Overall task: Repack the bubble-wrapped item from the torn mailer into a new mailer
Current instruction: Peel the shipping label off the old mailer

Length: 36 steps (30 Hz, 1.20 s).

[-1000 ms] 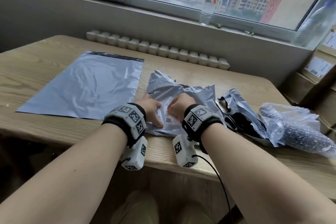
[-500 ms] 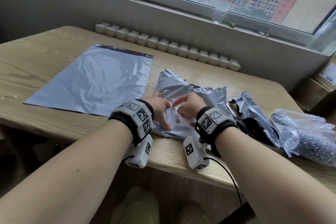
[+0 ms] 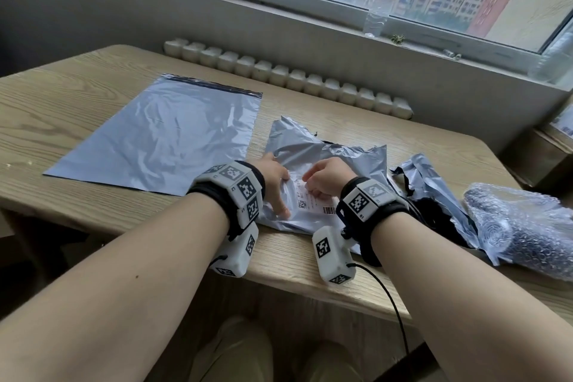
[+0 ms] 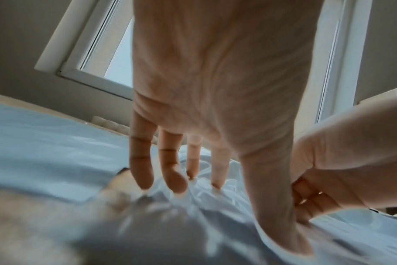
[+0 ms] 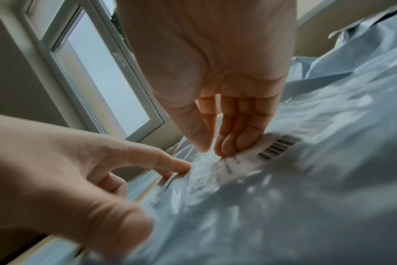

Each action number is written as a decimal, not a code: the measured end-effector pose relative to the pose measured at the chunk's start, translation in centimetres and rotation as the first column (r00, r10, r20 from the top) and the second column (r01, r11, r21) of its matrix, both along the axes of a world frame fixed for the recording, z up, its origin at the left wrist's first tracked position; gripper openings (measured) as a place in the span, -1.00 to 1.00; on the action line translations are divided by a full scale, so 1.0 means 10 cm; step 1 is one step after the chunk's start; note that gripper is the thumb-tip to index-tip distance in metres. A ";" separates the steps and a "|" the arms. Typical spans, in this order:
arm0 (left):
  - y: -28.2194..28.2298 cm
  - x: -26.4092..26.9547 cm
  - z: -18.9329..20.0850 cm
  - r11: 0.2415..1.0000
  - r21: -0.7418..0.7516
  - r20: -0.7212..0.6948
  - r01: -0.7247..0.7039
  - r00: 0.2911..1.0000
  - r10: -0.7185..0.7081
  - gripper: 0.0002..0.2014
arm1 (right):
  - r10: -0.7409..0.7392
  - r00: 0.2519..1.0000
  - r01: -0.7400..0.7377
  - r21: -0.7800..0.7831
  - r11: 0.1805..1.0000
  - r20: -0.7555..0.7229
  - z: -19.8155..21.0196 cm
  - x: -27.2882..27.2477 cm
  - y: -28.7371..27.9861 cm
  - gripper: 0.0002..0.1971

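Note:
A crumpled grey torn mailer [image 3: 325, 152] lies in the middle of the wooden table [image 3: 77, 96], white shipping label [image 3: 305, 198] facing up. My left hand [image 3: 274, 186] presses on the mailer with straight fingers [image 4: 143, 172], just left of the label. My right hand [image 3: 322, 178] is curled, thumb and fingertips pinching the label [image 5: 261, 152] beside its barcode. The flat new mailer [image 3: 161, 136] lies to the left. The bubble-wrapped item [image 3: 524, 232] rests at the far right, away from both hands.
A second torn grey piece with a black inside [image 3: 431, 189] lies between the mailer and the bubble wrap. A clear bottle [image 3: 381, 0] stands on the windowsill. Cardboard boxes [image 3: 555, 152] sit beyond the table's right end. The table's near edge runs under my wrists.
Both hands stay on the torn mailer. More of the white label and its barcode shows between them now, and my right fingers have curled onto it.

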<state>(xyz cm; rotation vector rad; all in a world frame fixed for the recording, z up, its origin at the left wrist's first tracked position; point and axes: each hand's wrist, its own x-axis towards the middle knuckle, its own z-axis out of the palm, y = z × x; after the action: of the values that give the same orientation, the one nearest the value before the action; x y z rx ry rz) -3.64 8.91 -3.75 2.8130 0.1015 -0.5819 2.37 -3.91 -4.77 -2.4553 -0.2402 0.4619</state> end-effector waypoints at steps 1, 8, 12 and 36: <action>-0.01 0.01 0.03 1.000 0.020 0.012 0.014 1.000 -0.015 -0.28 | -0.001 1.000 0.001 0.000 1.000 -0.006 -0.01 0.01 0.01 -0.83; 0.09 0.00 0.00 0.997 0.055 0.108 0.047 0.993 -0.053 -0.38 | 0.069 0.998 -0.068 -0.104 0.992 0.005 0.02 -0.05 -0.02 -0.56; 0.12 -0.02 -0.04 0.998 0.044 0.151 0.049 0.987 -0.055 -0.48 | 0.112 0.992 -0.095 -0.232 0.968 0.061 0.02 -0.11 -0.02 -0.41; -0.09 -0.07 -0.13 0.957 -0.262 0.172 -0.122 0.970 0.171 -0.47 | 0.110 0.993 -0.106 -0.084 0.991 0.048 0.13 -0.17 -0.33 -0.83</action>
<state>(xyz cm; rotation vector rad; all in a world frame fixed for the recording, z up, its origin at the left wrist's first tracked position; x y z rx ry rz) -4.33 7.97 -5.01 2.5717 0.1847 -0.2644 0.68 -7.26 -3.45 -2.5456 -0.3848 0.4623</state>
